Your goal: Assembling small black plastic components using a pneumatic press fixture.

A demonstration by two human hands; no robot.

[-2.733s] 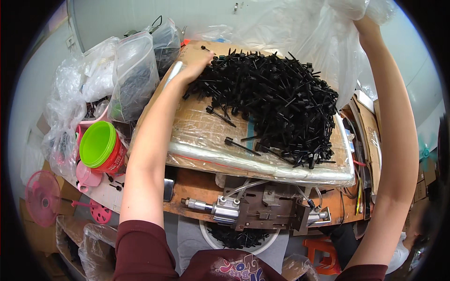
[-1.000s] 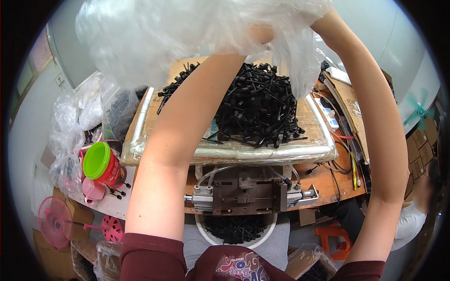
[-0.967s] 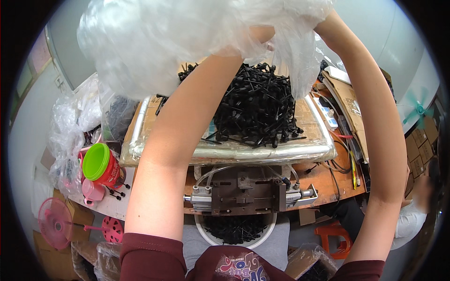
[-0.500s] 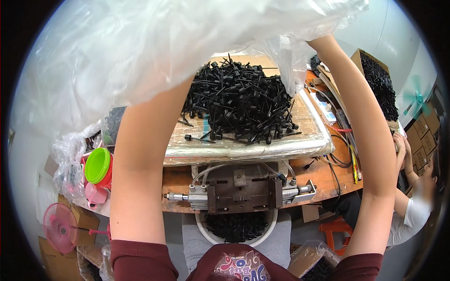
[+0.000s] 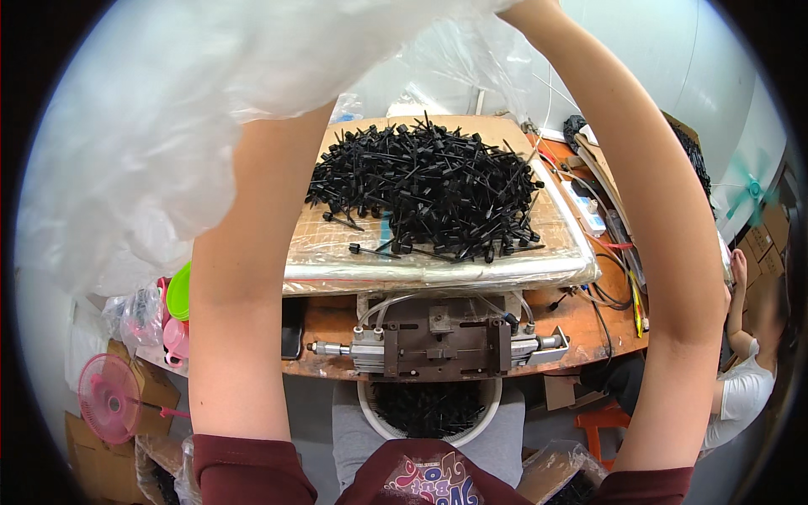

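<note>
A large translucent plastic bag [image 5: 151, 126] hangs raised across the top left, over my left forearm [image 5: 244, 320]. The bag covers my left hand completely, so its fingers do not show. My right arm reaches up to the top edge, where my right hand [image 5: 523, 10] meets the rim of the bag and holds it up; most of its fingers are cut off or hidden. Below the bag, a heap of black plastic pieces with thin stems and thicker heads [image 5: 429, 189] lies on a plastic-wrapped cardboard surface [image 5: 337, 261]. Neither hand touches the heap.
A metal clamping fixture [image 5: 446, 345] with air tubes sits at the bench's near edge. Under it, a white basket [image 5: 497, 412] of black pieces rests on my lap. A white power strip [image 5: 587, 210] and cables run along the right. Another person [image 5: 741, 396] sits at far right.
The bag and both my hands have moved up and to the left. More of the heap's far side and the cardboard behind it now shows.
</note>
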